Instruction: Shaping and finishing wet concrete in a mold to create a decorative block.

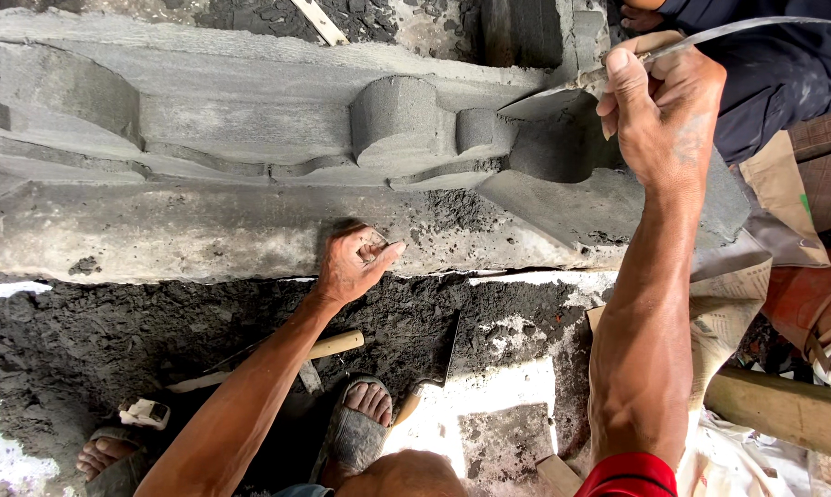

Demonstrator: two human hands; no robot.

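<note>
Carving step: right hand gripped knife, blade at 9 o'clock, on cement moulding; left hand, loosely curled, braced ledge. Next called for steady shaving.

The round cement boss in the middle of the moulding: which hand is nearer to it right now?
Left. The left hand rests on the ledge just below the round boss; the right hand holds a thin blade well off to its right.

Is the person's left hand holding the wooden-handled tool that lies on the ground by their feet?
No, the left hand rests on the grey cement ledge, while the wooden-handled tool lies untouched on the ground below it.
</note>
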